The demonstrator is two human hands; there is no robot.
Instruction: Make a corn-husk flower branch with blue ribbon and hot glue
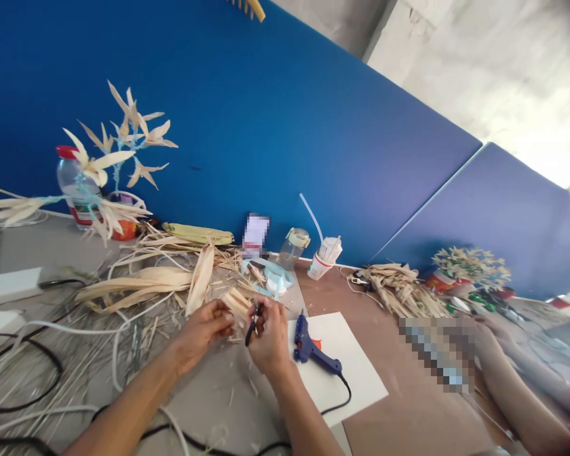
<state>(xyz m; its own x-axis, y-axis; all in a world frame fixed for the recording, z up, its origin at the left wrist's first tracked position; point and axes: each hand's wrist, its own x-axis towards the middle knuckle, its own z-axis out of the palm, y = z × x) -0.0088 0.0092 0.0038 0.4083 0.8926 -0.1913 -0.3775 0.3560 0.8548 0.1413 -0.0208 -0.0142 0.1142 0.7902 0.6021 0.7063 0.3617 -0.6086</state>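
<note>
My left hand [204, 332] is closed on a small bundle of pale dried husk strips [236, 303], held just above the grey table. My right hand [269, 339] grips small black-handled scissors [253, 324], their tip at the bundle. Long dried corn husks [142, 282] lie heaped just beyond my hands. A blue glue gun [312, 350] rests on a white sheet [349, 367] right beside my right hand, its black cord trailing toward me.
Husk flowers on a blue stem [123, 136] stand by a red-capped bottle [76, 187] at the blue partition. White and black cables [38, 373] cross the left table. A jar [294, 247] and a cup [323, 258] stand behind. Another person's arm [513, 386] lies at right near more husks [403, 288].
</note>
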